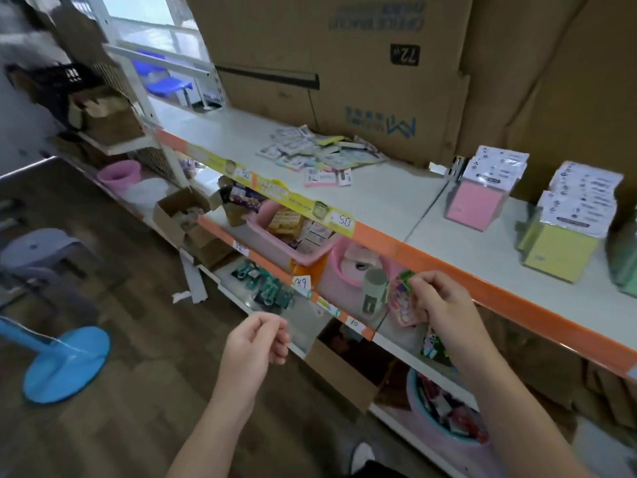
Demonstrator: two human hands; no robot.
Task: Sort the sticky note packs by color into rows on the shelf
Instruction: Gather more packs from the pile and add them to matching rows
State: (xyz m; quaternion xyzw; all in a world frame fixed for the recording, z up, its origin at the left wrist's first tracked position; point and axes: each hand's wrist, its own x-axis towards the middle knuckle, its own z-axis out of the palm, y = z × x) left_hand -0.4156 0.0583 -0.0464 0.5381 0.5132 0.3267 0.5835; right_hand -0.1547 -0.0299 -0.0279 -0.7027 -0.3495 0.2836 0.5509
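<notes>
1. Blue, round stand base (65, 363) on the wooden floor at the far left, with a grey stool (38, 250) beyond it.
2. A pink bucket (119, 174) sits low down at the left end of the shelving, near open cardboard boxes (186, 215).
3. The left hand (256, 339) is raised in front of the lower levels. Its fingers are curled in, with the thumb against the forefinger, and nothing shows in it.
4. On the top shelf (379, 198), a loose heap of sticky note packs (320, 151) lies toward the back edge, left of the middle, with mixed colours overlapping. Two packs lie apart, nearer the front.
5. A tall brown carton (344, 63) stands along the back edge behind the heap.
6. One level down, a pink basket (293, 236) holds small packets.
7. The right hand (437, 305) is just below the shelf's orange front edge, with its fingers curled. The fingertips meet at a small green-topped packet (405, 288). Blur hides whether they grip it.
8. Toward the right end of the shelf stands a pink stack (472, 205), then a yellow stack (558, 250) nearer the front edge. A green stack (625, 267) is cut off by the frame.
</notes>
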